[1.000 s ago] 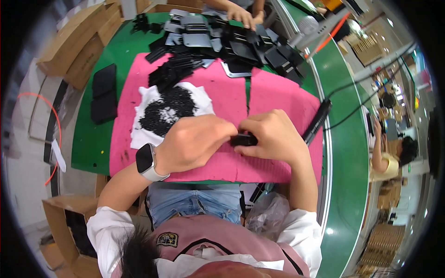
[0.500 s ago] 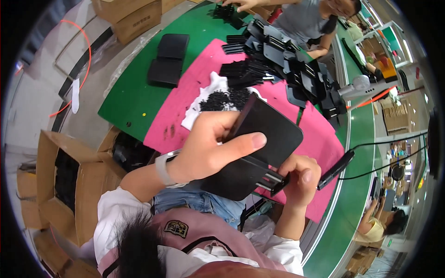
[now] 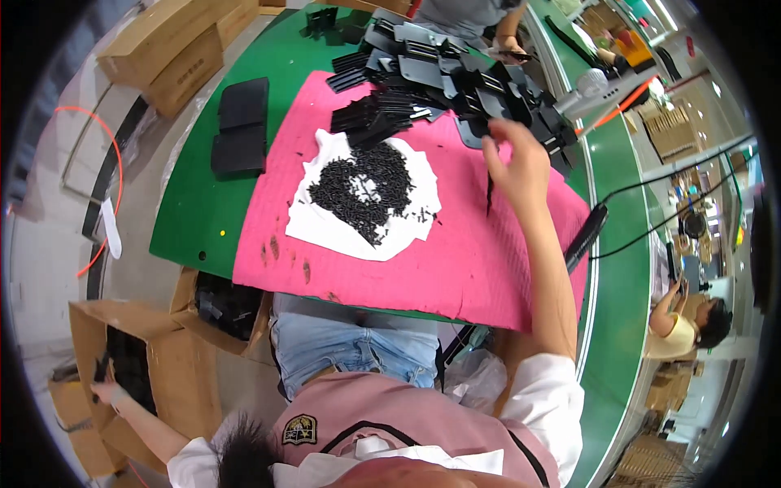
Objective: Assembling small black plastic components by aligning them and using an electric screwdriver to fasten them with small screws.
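Observation:
My right hand (image 3: 521,167) is stretched over the pink mat, thumb apart from the fingers, at the near edge of a pile of black plates (image 3: 419,73). Whether its fingertips touch a plate cannot be made out. Far to the lower left, my left hand (image 3: 106,392) is closed on a black plate (image 3: 101,368), seen edge-on, at the opening of a cardboard box (image 3: 183,378). Small black screws or pins (image 3: 350,199) lie heaped on a white cloth (image 3: 358,250). Thin black slotted parts (image 3: 370,114) are stacked behind it.
The pink mat (image 3: 390,285) covers much of the green table (image 3: 191,232). Two joined black plates (image 3: 242,122) lie at its left. Another open box (image 3: 224,309) stands below the table edge. A black cable handle (image 3: 587,236) is at the right; another person's hand (image 3: 511,45) is across the table.
My left hand has carried the black plate from over the mat down to the box at lower left. My right hand has let go of it and moved forward to the pile.

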Available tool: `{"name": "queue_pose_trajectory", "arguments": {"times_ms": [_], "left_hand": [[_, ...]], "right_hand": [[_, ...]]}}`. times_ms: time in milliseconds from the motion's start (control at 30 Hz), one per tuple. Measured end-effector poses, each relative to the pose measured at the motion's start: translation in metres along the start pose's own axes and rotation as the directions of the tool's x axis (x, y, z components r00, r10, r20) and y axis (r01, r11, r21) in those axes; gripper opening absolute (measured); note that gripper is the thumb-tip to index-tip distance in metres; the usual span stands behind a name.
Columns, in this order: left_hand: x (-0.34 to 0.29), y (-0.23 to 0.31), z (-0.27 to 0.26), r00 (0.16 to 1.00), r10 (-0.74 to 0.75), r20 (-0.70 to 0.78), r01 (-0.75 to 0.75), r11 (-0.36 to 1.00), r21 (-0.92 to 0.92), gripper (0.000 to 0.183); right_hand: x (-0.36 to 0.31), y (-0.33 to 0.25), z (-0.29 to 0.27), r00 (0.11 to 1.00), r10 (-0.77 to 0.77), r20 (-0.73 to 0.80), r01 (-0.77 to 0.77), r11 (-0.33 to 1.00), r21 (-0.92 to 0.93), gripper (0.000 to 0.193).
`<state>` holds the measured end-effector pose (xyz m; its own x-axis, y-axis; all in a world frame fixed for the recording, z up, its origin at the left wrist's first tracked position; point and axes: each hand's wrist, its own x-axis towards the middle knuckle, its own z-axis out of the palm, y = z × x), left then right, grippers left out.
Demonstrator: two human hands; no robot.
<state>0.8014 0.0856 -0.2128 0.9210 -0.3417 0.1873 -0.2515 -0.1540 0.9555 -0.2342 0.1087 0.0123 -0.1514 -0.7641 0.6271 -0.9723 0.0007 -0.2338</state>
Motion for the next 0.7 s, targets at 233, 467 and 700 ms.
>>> {"name": "queue_pose_trajectory", "arguments": {"times_ms": [233, 467, 700], "left_hand": [[-0.099, 0.032, 0.074, 0.859, -0.452, 0.239, 0.511, 0.743, -0.433, 0.056], [-0.241, 0.207, 0.229, 0.728, 0.180, 0.661, 0.293, 0.791, -0.538, 0.033], [-0.554, 0.405, 0.254, -0.125, 0.430, 0.894, 0.449, 0.828, -0.335, 0.031]], "right_hand": [[0.030, 0.057, 0.043, 0.979, 0.015, 0.201, 0.091, 0.857, -0.508, 0.068], [0.030, 0.057, 0.033, 0.998, 0.063, 0.008, -0.060, 0.972, -0.226, 0.034], [0.001, 0.000, -0.010, 0.928, -0.120, -0.352, 0.088, 0.991, -0.105, 0.024]]}}
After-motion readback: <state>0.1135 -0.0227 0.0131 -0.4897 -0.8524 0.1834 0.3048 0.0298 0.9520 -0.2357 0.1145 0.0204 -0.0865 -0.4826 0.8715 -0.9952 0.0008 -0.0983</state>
